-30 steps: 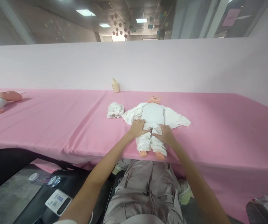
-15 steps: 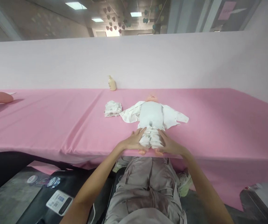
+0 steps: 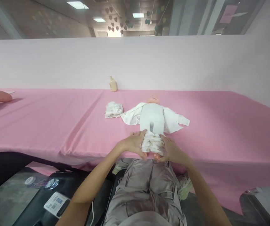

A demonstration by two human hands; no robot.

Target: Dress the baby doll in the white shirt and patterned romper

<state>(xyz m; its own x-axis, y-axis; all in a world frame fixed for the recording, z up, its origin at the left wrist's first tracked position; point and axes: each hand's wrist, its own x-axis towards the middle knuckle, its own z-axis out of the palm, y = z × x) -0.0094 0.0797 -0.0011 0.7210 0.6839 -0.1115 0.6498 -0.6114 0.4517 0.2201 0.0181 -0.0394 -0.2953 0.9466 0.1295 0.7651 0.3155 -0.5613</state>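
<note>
- The bunched white trousers (image 3: 152,142) hide most of the legs of the doll (image 3: 152,114) at the bench (image 3: 55,119)'s front edge.
- Whether the fingertips of the left hand (image 3: 135,144) and right hand (image 3: 172,150) lie inside or outside that cloth is too small to tell.
- Toward the bench's back left corner, a second doll (image 3: 2,96) is cut off by the picture's left edge.
- Lettering on the pump bottle (image 3: 113,84), by the bench's back edge, is too small to read.
- The picture's right edge crops the bench.
</note>
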